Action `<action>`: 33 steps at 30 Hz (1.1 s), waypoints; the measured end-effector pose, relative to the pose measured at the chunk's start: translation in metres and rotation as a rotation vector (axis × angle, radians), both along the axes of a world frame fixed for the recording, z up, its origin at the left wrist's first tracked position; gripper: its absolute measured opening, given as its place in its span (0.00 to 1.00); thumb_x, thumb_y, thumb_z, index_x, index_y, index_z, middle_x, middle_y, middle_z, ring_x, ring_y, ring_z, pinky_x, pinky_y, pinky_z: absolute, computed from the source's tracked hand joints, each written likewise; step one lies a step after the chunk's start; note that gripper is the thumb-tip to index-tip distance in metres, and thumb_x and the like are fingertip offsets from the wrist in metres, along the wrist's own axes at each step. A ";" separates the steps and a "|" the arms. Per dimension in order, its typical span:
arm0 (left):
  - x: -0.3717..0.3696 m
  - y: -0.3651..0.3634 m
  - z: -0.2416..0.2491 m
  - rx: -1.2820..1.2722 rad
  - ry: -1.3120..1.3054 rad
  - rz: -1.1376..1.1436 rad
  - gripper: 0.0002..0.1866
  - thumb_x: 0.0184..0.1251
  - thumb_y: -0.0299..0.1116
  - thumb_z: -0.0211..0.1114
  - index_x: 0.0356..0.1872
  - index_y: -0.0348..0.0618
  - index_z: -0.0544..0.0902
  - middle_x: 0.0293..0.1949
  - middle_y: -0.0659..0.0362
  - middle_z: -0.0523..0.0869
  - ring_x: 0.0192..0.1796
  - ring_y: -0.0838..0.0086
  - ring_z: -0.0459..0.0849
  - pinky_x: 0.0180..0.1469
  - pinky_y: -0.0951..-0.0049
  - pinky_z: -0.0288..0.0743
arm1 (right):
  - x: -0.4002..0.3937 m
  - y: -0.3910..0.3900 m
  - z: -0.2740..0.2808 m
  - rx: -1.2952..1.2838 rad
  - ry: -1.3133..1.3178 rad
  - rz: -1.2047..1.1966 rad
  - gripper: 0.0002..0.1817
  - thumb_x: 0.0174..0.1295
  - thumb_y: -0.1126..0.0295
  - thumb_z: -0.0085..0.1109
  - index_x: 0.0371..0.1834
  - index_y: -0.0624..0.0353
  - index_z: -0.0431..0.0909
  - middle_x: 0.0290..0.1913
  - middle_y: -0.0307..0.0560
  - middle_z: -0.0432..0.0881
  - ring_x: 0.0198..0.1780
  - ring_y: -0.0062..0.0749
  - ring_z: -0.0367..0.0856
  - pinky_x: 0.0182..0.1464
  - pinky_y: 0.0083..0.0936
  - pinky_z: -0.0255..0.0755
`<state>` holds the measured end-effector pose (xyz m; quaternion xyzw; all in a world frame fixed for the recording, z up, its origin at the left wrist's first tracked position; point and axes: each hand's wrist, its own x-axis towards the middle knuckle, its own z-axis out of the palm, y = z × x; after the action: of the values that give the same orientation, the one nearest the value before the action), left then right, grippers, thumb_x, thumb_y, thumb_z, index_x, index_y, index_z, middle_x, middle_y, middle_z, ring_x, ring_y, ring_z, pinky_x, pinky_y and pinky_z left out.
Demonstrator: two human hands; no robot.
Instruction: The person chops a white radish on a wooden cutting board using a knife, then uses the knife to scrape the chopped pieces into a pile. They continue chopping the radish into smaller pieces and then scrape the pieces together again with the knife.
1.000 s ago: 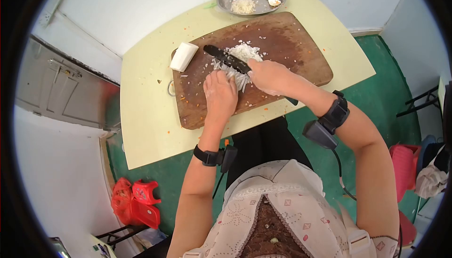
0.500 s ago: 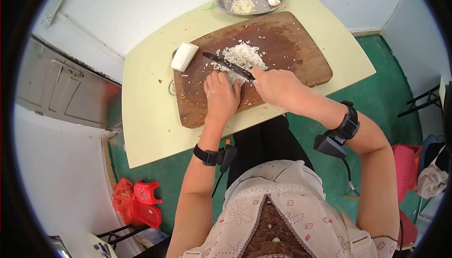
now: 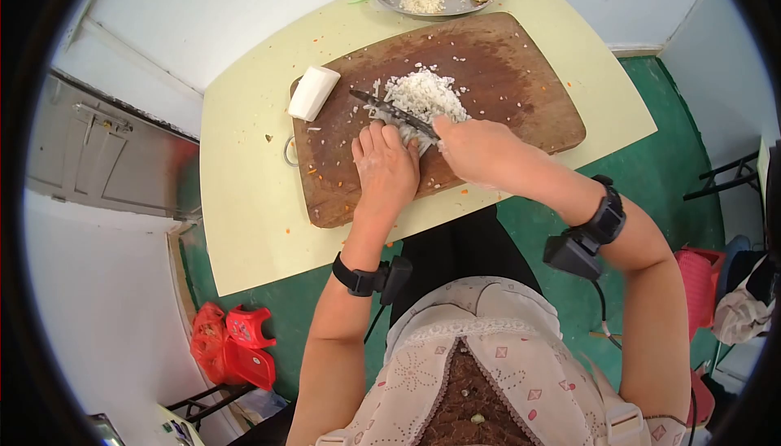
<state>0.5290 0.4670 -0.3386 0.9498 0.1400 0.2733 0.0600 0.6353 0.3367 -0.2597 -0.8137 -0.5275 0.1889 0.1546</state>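
Right hand [image 3: 476,151] closed round knife handle, over middle of cutting board [image 3: 521,80] on counter. Knife [image 3: 392,112] dark-bladed, long axis slanting across board; tip points left and away from person. Left hand [image 3: 387,168] palm down, fingers together, laid over white vegetable strips [image 3: 406,132], just beside blade; how firmly they grip, can't tell from here. Chopped white pile [image 3: 425,92] just beyond blade. White vegetable block [image 3: 314,94] lying at board's left edge, long axis slanting away and rightward.

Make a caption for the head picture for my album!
Right hand holding a knife, left hand by chopped white bits, wooden board below.
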 end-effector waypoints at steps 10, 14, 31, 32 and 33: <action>-0.002 -0.002 0.001 -0.112 -0.093 0.022 0.17 0.60 0.33 0.60 0.43 0.31 0.69 0.43 0.43 0.72 0.47 0.50 0.70 0.53 0.52 0.62 | 0.011 0.006 0.002 0.043 -0.088 -0.075 0.13 0.66 0.64 0.46 0.42 0.65 0.68 0.32 0.63 0.80 0.38 0.59 0.79 0.42 0.50 0.71; -0.005 -0.005 0.003 -0.117 -0.158 -0.001 0.19 0.57 0.34 0.63 0.42 0.31 0.69 0.41 0.44 0.72 0.47 0.50 0.70 0.53 0.54 0.62 | 0.005 -0.005 0.020 0.061 -0.099 -0.090 0.13 0.66 0.63 0.46 0.41 0.64 0.69 0.30 0.62 0.80 0.36 0.59 0.79 0.40 0.49 0.72; -0.003 -0.001 -0.004 0.001 -0.048 -0.016 0.16 0.57 0.32 0.62 0.40 0.33 0.68 0.42 0.44 0.72 0.47 0.51 0.69 0.51 0.52 0.60 | -0.006 -0.011 0.016 -0.055 -0.028 -0.003 0.08 0.60 0.75 0.41 0.37 0.68 0.68 0.24 0.60 0.81 0.33 0.54 0.82 0.36 0.45 0.74; -0.002 -0.002 -0.003 0.005 -0.061 -0.023 0.16 0.59 0.31 0.61 0.40 0.33 0.67 0.42 0.43 0.72 0.47 0.50 0.69 0.51 0.52 0.60 | -0.002 -0.008 0.015 -0.049 -0.026 -0.003 0.08 0.60 0.74 0.42 0.37 0.68 0.68 0.26 0.61 0.81 0.34 0.55 0.82 0.36 0.45 0.74; -0.002 -0.002 -0.004 0.009 -0.073 -0.030 0.15 0.60 0.31 0.60 0.41 0.33 0.67 0.42 0.43 0.72 0.47 0.49 0.69 0.51 0.52 0.60 | 0.001 -0.006 0.012 -0.043 -0.023 -0.003 0.08 0.60 0.74 0.42 0.37 0.68 0.68 0.27 0.61 0.81 0.34 0.55 0.82 0.37 0.45 0.74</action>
<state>0.5270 0.4655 -0.3424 0.9414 0.1223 0.3076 0.0650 0.6363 0.3307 -0.2478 -0.8197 -0.5240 0.1905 0.1312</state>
